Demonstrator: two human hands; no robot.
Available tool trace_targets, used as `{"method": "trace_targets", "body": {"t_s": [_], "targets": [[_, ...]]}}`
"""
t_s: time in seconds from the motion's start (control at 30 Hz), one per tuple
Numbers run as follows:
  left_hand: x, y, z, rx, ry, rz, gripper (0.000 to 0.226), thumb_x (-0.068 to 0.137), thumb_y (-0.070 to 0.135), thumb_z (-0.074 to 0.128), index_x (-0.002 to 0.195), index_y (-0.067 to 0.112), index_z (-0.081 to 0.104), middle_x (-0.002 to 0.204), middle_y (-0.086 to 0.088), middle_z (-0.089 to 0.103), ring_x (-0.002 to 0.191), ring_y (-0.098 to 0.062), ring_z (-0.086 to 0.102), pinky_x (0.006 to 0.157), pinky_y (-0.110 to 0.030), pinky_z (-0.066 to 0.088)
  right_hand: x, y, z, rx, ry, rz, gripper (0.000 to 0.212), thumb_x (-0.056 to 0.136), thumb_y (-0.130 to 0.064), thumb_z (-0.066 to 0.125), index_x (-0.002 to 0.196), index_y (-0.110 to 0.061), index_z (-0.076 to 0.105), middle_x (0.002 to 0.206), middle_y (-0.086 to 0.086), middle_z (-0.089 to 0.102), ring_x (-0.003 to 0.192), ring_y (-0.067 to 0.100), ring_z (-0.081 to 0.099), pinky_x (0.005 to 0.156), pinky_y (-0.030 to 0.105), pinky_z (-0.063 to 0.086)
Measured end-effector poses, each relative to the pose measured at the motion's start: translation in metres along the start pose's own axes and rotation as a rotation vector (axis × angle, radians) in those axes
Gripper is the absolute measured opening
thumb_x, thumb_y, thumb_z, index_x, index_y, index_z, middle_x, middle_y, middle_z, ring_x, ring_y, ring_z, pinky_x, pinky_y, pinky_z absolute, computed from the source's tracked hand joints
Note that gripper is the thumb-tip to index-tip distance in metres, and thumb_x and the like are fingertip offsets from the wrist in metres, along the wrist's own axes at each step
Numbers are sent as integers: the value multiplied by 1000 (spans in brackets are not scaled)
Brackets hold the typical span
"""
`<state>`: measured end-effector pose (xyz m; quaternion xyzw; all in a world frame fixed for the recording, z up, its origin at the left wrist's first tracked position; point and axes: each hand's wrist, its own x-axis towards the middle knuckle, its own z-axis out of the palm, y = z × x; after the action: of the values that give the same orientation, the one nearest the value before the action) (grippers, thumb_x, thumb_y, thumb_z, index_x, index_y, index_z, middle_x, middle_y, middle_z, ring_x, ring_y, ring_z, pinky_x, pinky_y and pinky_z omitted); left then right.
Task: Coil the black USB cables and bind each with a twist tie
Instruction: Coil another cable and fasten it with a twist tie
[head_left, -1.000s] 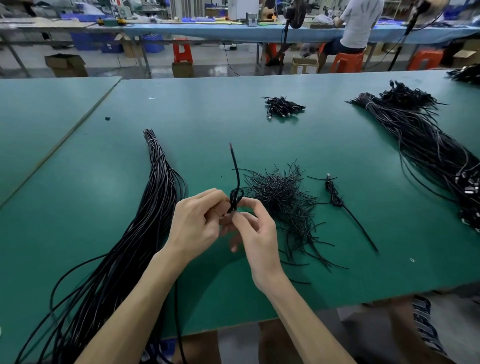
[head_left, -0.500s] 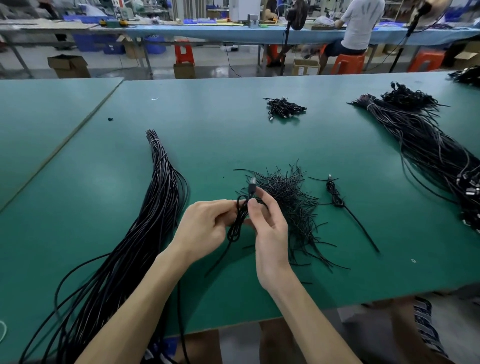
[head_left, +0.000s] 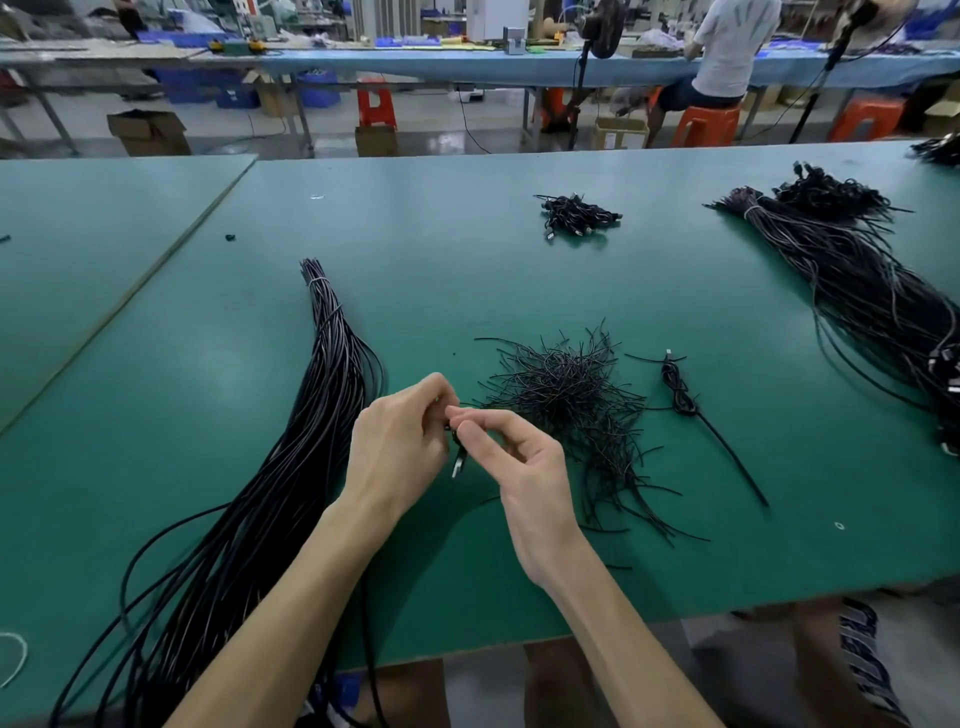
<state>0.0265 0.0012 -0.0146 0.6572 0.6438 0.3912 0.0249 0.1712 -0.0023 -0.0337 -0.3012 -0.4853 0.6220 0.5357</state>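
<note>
Dangling a silvery plug (head_left: 456, 471), the black cable coil (head_left: 456, 440) is pinched by left hand (head_left: 400, 441) and right hand (head_left: 522, 457).

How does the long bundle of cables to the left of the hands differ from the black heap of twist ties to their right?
The cable bundle has long strands lying nearly parallel, tied by a pale band near its far end; the twist tie heap is short pieces, loose and tangled. The cable bundle runs over the near table edge; the twist tie heap lies wholly on the table. Both are black.
</note>
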Motion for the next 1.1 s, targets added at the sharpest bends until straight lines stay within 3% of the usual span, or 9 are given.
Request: {"method": "trace_targets", "body": {"t_s": [0.1, 0.23, 0.3, 0.47, 0.6, 0.7, 0.83, 0.97, 1.1], "targets": [[1, 0, 2, -27, 54, -43, 7, 97, 10, 64, 92, 15, 62, 72, 7, 67, 65, -28, 60, 64, -42, 51, -1, 4, 2, -64, -7, -27, 25, 90, -2, 76, 111, -15, 75, 115, -1, 76, 102, 8, 70, 90, 20, 53], [1, 1, 6, -102, 91, -65, 6, 100, 17, 66, 97, 15, 62, 73, 19, 64, 68, -22, 65, 67, -42, 55, -2, 8, 3, -166, 54, -69, 37, 86, 0, 79, 116, -16, 66, 128, 5, 61, 121, 6, 62, 101, 20, 50], [1, 1, 6, -148, 106, -86, 11, 101, 22, 66, 96, 14, 60, 72, 15, 63, 66, -25, 65, 65, -46, 55, -2, 8, 2, -145, 107, -37, 37, 85, -5, 83, 116, -16, 65, 131, 9, 56, 120, 3, 61, 100, 19, 51], [0, 0, 4, -226, 135, -62, 13, 101, 20, 66, 94, 22, 55, 73, 12, 63, 62, -28, 64, 61, -48, 53, -2, 5, 7, -66, 78, 2, 33, 91, -40, 72, 112, -15, 67, 102, 1, 72, 94, 17, 70, 73, 25, 56], [-2, 0, 5, -261, 131, -29, 17, 101, 18, 65, 94, 26, 52, 71, 15, 60, 62, -26, 62, 58, -46, 56, -2, 5, 5, -33, 44, 14, 24, 102, -31, 64, 112, -9, 61, 92, 8, 74, 78, 20, 74, 59, 26, 56], [-3, 2, 4, -236, 159, 43, 19, 101, 17, 64, 95, 28, 51, 73, 16, 59, 61, -15, 55, 58, -41, 52, -1, 8, 3, -72, 39, 13, 17, 102, -15, 66, 116, -14, 57, 94, 3, 76, 77, 14, 72, 64, 29, 57], [-4, 2, 4, -228, 156, 99, 11, 100, 23, 60, 95, 28, 51, 75, 19, 59, 66, -12, 56, 61, -35, 50, 2, 12, 2, -132, 32, 16, 23, 98, -13, 70, 120, -19, 65, 101, 3, 78, 90, 11, 73, 78, 24, 57], [-4, 3, 8, -256, 179, 92, 15, 97, 10, 65, 94, 23, 58, 85, 22, 56, 79, 1, 53, 73, -13, 39, 3, 12, 2, -111, 71, 10, 22, 91, -12, 78, 110, -21, 71, 101, -2, 77, 98, 10, 71, 84, 25, 57], [-1, 4, 11, -308, 166, 11, 12, 98, 7, 67, 89, 15, 64, 88, 10, 55, 88, -5, 51, 76, -12, 36, 2, 12, 0, -132, 113, 1, 26, 87, -14, 83, 107, -23, 70, 100, -8, 74, 100, 10, 68, 93, 30, 56]]}}
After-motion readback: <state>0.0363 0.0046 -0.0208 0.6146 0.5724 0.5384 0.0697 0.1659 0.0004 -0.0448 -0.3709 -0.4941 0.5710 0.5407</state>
